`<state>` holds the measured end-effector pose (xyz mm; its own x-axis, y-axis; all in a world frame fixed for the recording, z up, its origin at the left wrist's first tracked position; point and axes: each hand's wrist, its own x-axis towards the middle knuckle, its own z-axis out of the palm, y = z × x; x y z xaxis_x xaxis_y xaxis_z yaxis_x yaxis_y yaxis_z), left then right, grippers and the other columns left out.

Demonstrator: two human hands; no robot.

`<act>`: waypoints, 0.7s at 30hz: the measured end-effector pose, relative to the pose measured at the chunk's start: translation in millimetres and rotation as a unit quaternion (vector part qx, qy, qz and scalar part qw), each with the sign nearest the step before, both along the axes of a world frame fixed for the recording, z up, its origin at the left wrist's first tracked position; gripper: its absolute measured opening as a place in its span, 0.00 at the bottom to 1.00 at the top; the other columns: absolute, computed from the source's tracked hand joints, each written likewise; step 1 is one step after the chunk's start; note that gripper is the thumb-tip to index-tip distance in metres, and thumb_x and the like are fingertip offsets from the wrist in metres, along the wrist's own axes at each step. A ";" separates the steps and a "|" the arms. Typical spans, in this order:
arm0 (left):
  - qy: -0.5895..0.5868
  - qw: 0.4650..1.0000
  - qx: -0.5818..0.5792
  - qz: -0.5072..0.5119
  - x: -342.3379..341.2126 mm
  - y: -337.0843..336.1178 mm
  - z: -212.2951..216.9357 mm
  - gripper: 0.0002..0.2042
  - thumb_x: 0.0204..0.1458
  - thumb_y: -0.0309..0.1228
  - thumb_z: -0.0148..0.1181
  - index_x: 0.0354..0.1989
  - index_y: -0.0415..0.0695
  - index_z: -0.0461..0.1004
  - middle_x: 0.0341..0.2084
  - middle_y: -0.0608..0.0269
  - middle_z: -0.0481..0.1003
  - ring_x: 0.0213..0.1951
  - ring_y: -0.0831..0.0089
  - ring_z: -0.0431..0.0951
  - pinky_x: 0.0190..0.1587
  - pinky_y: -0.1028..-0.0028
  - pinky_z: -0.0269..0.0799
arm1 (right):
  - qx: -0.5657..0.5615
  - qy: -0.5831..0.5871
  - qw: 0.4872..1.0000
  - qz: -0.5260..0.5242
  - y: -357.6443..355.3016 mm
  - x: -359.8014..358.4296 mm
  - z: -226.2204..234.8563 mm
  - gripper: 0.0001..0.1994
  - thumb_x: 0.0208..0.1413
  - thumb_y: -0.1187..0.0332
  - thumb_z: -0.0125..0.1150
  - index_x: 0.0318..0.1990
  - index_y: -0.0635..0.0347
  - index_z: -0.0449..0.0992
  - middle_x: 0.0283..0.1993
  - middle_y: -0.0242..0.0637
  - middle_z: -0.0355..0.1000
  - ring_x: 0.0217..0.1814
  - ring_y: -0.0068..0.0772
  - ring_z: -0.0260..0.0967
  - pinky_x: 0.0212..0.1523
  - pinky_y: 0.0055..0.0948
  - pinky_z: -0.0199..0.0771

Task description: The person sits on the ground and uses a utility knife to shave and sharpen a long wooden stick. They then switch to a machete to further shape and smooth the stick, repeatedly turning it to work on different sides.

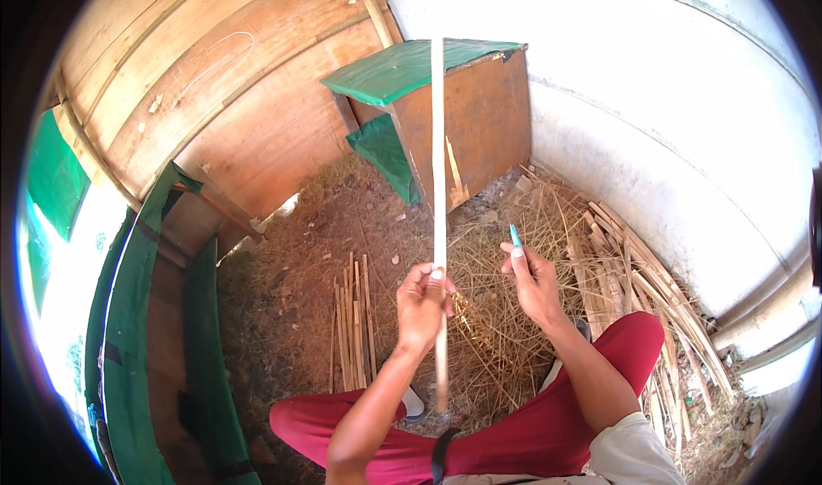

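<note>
My left hand [420,307] is closed around the lower part of a long, pale bamboo or wooden strip [438,151]. Its far end overlaps the green-topped box in the picture, while the near end reaches down toward my lap. To the right, apart from the strip, my right hand [535,290] grips a small, slim blue tool [515,235] whose tip points away from me. My fingers hide most of that tool, so its kind does not show.
Several thin strips [349,322] lie on the ground at left. Shavings [505,314] spread ahead of my crossed legs, with longer split pieces [638,271] at right. A wooden box [479,125] stands against the walls, and a green-covered bench [137,339] lines the left.
</note>
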<state>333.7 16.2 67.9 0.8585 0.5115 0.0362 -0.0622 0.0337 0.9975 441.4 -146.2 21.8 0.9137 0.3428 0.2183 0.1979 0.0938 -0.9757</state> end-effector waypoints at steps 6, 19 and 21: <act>0.118 0.968 -0.209 -0.069 -45.7 3.2 26.6 0.07 0.66 0.31 0.47 0.42 0.41 0.69 0.20 0.68 0.66 0.14 0.83 0.58 0.15 0.79 0.53 | -0.117 -0.214 0.968 -0.059 -5.4 -15.2 16.1 0.22 0.66 0.55 0.51 0.54 0.66 0.75 0.26 0.43 0.76 0.21 0.36 0.73 0.23 0.33 0.71; 0.155 0.941 -0.279 -0.113 -100.5 7.5 11.7 0.11 0.67 0.32 0.42 0.43 0.38 0.69 0.18 0.69 0.61 0.12 0.84 0.54 0.13 0.81 0.48 | -0.143 -0.205 0.963 0.100 -0.1 -34.7 6.9 0.20 0.62 0.56 0.58 0.47 0.67 0.79 0.24 0.43 0.76 0.21 0.36 0.73 0.22 0.34 0.71; 0.154 0.939 -0.285 -0.117 -101.7 7.4 10.1 0.11 0.67 0.33 0.42 0.43 0.38 0.69 0.19 0.69 0.61 0.12 0.85 0.54 0.12 0.82 0.48 | -0.146 -0.153 0.970 0.118 0.2 -33.8 7.9 0.19 0.62 0.57 0.59 0.46 0.67 0.79 0.24 0.41 0.76 0.20 0.31 0.72 0.22 0.32 0.69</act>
